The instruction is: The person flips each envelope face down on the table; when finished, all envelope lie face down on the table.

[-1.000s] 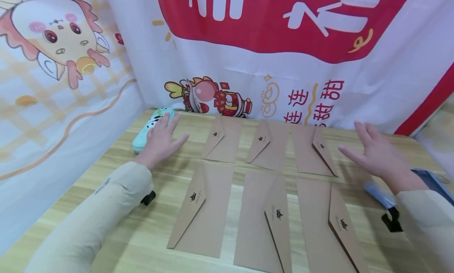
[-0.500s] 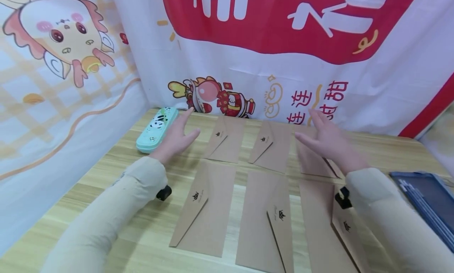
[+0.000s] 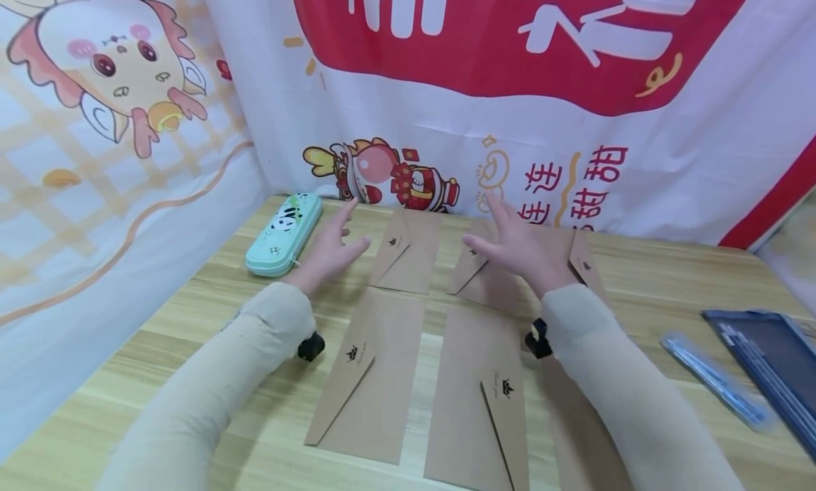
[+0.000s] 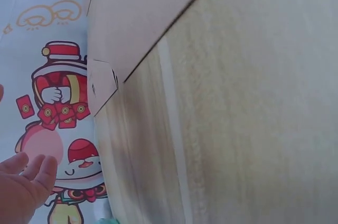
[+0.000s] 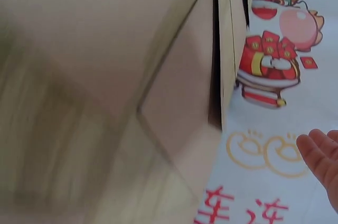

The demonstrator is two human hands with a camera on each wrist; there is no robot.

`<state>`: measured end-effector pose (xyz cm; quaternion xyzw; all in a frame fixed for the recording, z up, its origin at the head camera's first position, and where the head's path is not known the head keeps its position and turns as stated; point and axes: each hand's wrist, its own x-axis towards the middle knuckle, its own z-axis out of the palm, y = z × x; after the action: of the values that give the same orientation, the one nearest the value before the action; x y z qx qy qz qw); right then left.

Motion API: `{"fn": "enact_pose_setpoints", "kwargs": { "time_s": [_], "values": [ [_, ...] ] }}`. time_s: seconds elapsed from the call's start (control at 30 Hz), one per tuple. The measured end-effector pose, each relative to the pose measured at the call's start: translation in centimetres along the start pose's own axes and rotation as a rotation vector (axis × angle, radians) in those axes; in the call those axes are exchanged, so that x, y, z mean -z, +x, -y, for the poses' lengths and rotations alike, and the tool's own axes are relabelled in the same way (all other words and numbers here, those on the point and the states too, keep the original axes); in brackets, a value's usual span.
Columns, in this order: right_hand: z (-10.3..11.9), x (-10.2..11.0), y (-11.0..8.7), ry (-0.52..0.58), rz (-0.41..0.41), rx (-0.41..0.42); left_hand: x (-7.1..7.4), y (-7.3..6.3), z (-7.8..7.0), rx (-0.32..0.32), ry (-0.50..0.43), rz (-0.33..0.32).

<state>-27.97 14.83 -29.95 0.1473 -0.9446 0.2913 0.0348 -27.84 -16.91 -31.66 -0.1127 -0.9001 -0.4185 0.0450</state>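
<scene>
- Head view: six brown envelopes lie on the wooden table point(image 3: 210, 328) in two rows of three. The left hand point(image 3: 328, 254), fingers spread and grip released, hovers just left of the far-left envelope point(image 3: 411, 254).
- The right hand point(image 3: 519, 246) is likewise unclenched; it hangs over the far-middle envelope point(image 3: 494, 294), hiding part of it. Its sleeve point(image 3: 631, 406) blocks much of the near-right envelope point(image 3: 574, 441) and some of the far-right envelope point(image 3: 586, 264).
- The near-left envelope point(image 3: 370, 377) and near-middle envelope point(image 3: 474, 399) lie between the forearms.
- A mint pencil case point(image 3: 283, 234) sits left of the left hand; a slim blue packet point(image 3: 714, 381) and a dark blue tray point(image 3: 774, 356) lie at right.
- Left wrist view: loose fingers show before the printed cloth point(image 4: 45, 145), apart from the envelopes.
- Right wrist view: straight fingers show before the cloth; envelope flaps are blurred.
</scene>
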Motion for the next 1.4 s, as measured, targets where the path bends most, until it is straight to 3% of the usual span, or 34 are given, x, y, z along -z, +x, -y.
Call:
{"fn": "enact_pose_setpoints", "kwargs": {
  "time_s": [0.3,0.53,0.73,0.97,1.1,1.4],
  "values": [
    [1.4,-3.3,2.0,0.332,0.014,-0.029,-0.6,0.8,0.4,0.153,-0.154,0.050],
    [1.5,-4.8,3.2,0.548,0.062,-0.073,-1.1,1.2,0.7,0.173,-0.254,0.082],
    [1.6,-6.3,3.5,0.721,0.136,-0.191,-1.4,1.0,1.4,0.200,-0.334,0.150],
    [1.3,-7.5,3.7,0.979,0.146,-0.298,-2.0,0.9,1.8,0.236,-0.423,0.192],
    [1.4,-7.8,3.7,1.032,0.157,-0.321,-2.3,1.0,2.0,0.246,-0.418,0.204],
    [1.7,-8.2,3.9,1.031,0.170,-0.377,-2.8,1.3,2.3,0.253,-0.409,0.254]
  ]
}}
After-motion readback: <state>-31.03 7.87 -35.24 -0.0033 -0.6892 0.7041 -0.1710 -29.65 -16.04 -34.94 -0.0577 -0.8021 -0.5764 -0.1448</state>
